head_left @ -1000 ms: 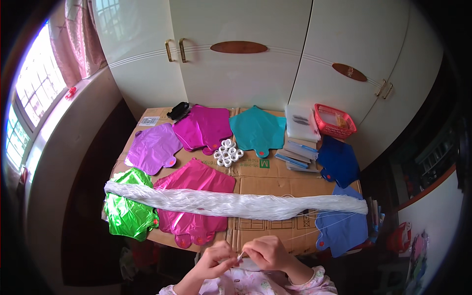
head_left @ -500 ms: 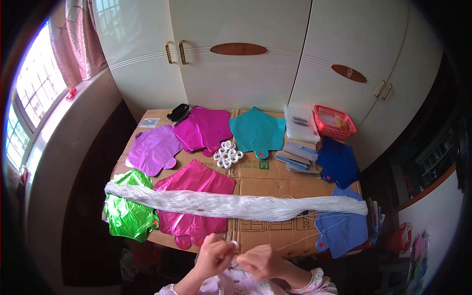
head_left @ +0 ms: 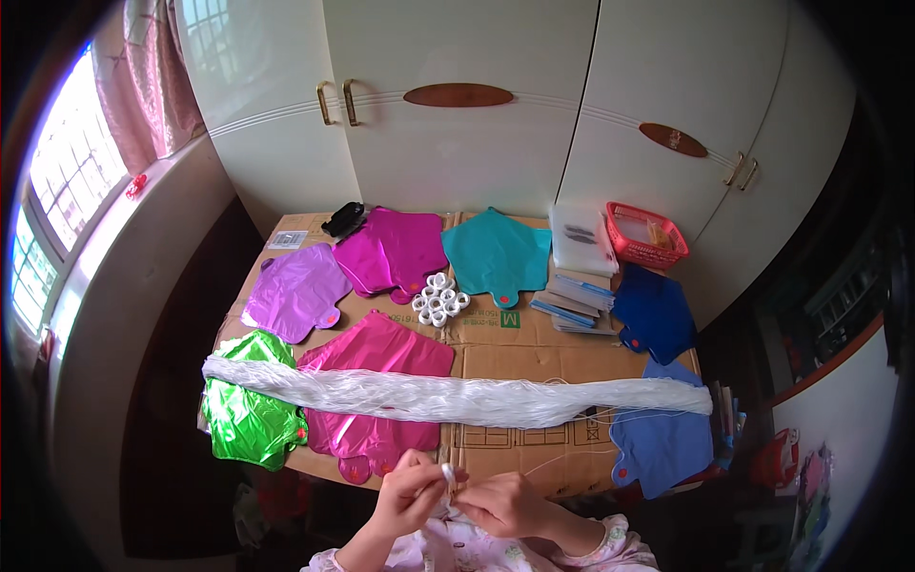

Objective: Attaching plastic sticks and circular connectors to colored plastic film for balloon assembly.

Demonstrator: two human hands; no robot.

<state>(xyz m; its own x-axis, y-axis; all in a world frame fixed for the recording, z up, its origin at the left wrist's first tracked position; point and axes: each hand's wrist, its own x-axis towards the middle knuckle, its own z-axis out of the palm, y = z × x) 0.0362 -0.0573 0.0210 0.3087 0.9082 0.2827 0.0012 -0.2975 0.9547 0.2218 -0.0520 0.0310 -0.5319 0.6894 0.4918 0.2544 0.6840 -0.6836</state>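
Note:
My left hand and my right hand meet at the near edge of the cardboard-covered table. Together they pinch a small white ring-like piece with a thin white string on it. A strand of string runs from my hands toward the right end of a long bundle of white strings lying across the table. Under the bundle lie a pink foil balloon, a green foil balloon and a blue foil balloon, all flat.
Farther back lie purple, magenta, teal and dark blue flat balloons, a cluster of small white rolls, stacked packets, a white box, a red basket and a black object. White cupboards stand behind; a window is left.
My hands have shifted slightly left and closer together, and the small white piece now shows between the fingertips. The things on the table have not moved.

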